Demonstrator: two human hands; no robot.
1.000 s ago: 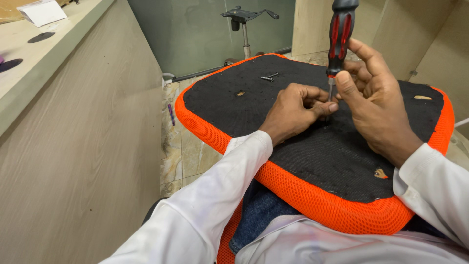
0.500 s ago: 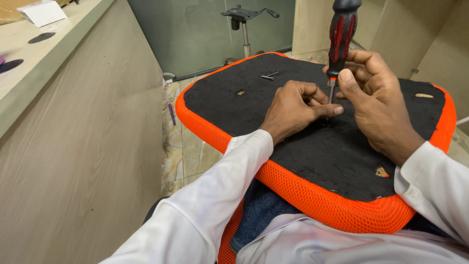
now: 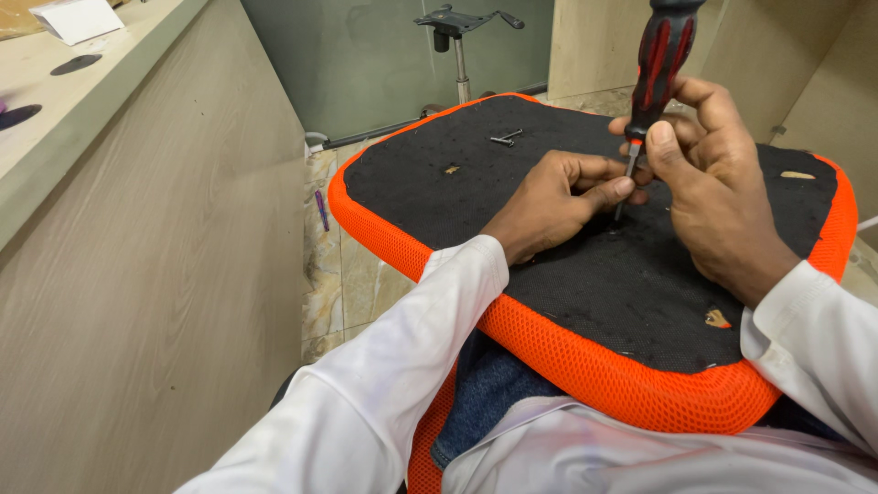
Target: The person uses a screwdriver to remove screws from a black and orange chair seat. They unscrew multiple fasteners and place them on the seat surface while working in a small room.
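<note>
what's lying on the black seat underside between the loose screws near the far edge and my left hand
In the head view, only bare black fabric of the upturned orange-rimmed seat cushion separates the loose dark metal screws from the left hand; a small tan hole sits off to the left.

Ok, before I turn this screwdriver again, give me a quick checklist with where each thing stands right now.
1. Right hand gripping the screwdriver: ok.
2. Screwdriver close to upright: ok.
3. Left hand fingertips steadying beside the tip: ok.
4. Tip seated in a screw head: cannot tell, fingers hide it.
5. Seat cushion resting steady across the lap: ok.
6. Spare screws lying within reach on the black underside: ok.
</note>
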